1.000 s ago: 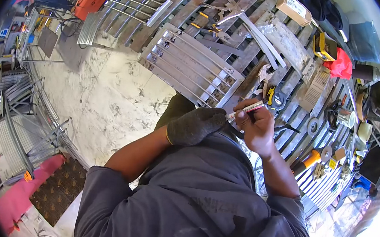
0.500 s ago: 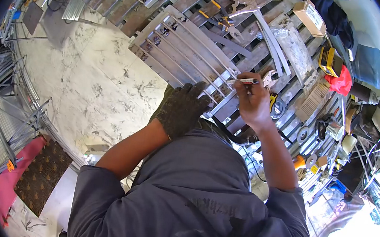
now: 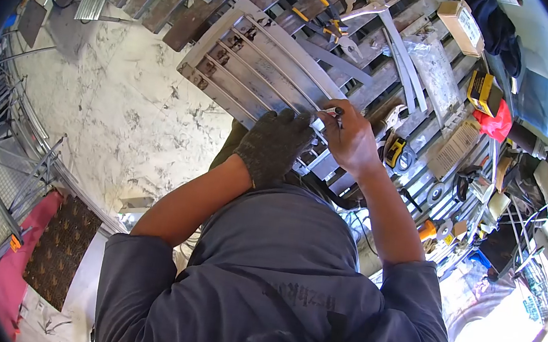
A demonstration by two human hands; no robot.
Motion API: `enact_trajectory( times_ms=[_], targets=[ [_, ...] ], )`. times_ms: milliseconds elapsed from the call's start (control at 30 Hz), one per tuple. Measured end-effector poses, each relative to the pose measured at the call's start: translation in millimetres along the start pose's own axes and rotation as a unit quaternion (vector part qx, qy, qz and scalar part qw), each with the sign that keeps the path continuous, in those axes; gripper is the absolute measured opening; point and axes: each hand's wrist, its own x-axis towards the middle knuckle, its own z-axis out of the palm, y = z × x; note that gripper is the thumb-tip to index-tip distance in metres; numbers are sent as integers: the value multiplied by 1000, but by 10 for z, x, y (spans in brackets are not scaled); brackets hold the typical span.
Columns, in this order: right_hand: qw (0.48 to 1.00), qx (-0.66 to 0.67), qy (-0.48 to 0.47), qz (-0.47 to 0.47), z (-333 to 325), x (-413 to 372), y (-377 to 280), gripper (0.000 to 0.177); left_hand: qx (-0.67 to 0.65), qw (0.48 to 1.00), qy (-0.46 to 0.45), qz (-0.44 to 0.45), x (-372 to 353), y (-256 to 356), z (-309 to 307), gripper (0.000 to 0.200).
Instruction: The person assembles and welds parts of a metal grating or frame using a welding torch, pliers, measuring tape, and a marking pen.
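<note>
My left hand [image 3: 273,145], in a dark work glove, lies over the near ends of several thin metal rods [image 3: 279,58], its fingers curled down onto them. Those rods run side by side across a flat, stained board [image 3: 293,49] with dark scorch-like marks near its far end. Bare and closed, my right hand [image 3: 352,138] grips a marker pen [image 3: 337,111] between thumb and fingers. It is close beside the gloved fingertips, at the near end of the rods. My fingers hide much of the pen.
The board rests on a slatted bench [image 3: 383,55]. Pliers [image 3: 347,45], locking pliers [image 3: 394,119] and a tape measure [image 3: 397,152] lie on the right. Beyond them are a cardboard box [image 3: 461,27], a red cloth [image 3: 495,119] and an angle grinder [image 3: 429,230]. Metal frames [image 3: 11,163] stand at left.
My right hand has come inward and slightly down, closer to my left glove, and the marker has turned, with less of it showing. The view has shifted slightly.
</note>
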Motion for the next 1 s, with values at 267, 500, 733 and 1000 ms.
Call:
enact_trajectory(
  times_ms=[267, 500, 733, 1000],
  targets=[
    [999, 2, -22, 38, 39, 14, 30, 27, 16, 1000, 1, 11, 38, -7, 98, 74],
    [999, 12, -26, 43, 80, 102, 19, 27, 64, 996, 52, 30, 39, -40, 186, 71],
    [993, 88, 62, 51, -90, 30, -143, 25, 19, 999, 50, 10, 20, 11, 80, 54],
    [972, 74, 200, 98, -466, -620, -78, 23, -187, 947, 259, 26, 109, -175, -321, 22]
  ],
)
